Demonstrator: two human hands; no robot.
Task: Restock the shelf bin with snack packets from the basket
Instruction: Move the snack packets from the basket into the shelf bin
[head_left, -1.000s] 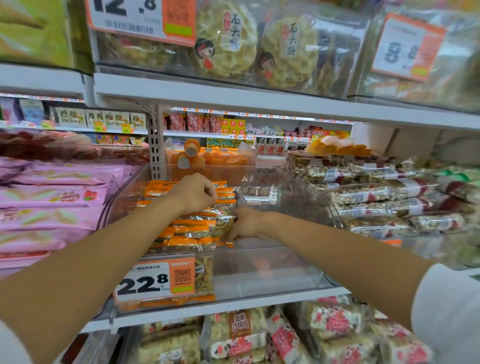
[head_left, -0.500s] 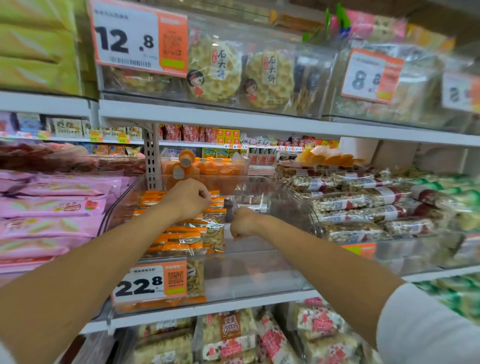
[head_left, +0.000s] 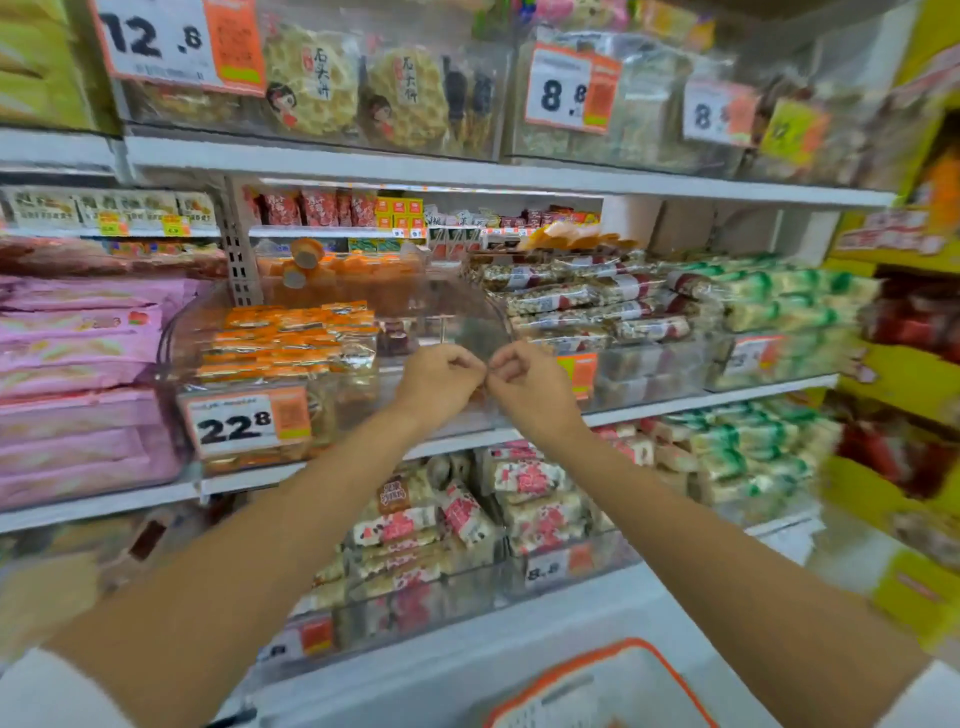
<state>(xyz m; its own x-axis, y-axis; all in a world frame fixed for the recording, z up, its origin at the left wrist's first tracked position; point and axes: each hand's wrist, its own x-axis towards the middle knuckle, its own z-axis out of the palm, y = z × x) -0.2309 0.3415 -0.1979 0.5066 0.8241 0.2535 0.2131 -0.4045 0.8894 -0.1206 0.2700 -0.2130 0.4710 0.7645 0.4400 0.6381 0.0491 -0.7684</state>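
Shelf bin (head_left: 491, 317), clear-walled, sits on the middle shelf (head_left: 701, 401) between pink packs (head_left: 78, 338) and nut bars (head_left: 571, 301). Orange snack packets (head_left: 291, 338) are stacked in its left half behind the 22.8 price tag (head_left: 244, 423); the right half offers open room. Left hand (head_left: 439, 382) and right hand (head_left: 530, 384) meet at the bin's front edge, knuckles nearly touching, fingers curled in, nothing visible in their grasp. The orange-rimmed basket (head_left: 670, 675) sits low, well apart.

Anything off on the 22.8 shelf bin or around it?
Minor only. Two round orange tubs lie tipped over on the row behind the clear bin. In the bin, the orange packets are stacked against its left side only. No spill visible.
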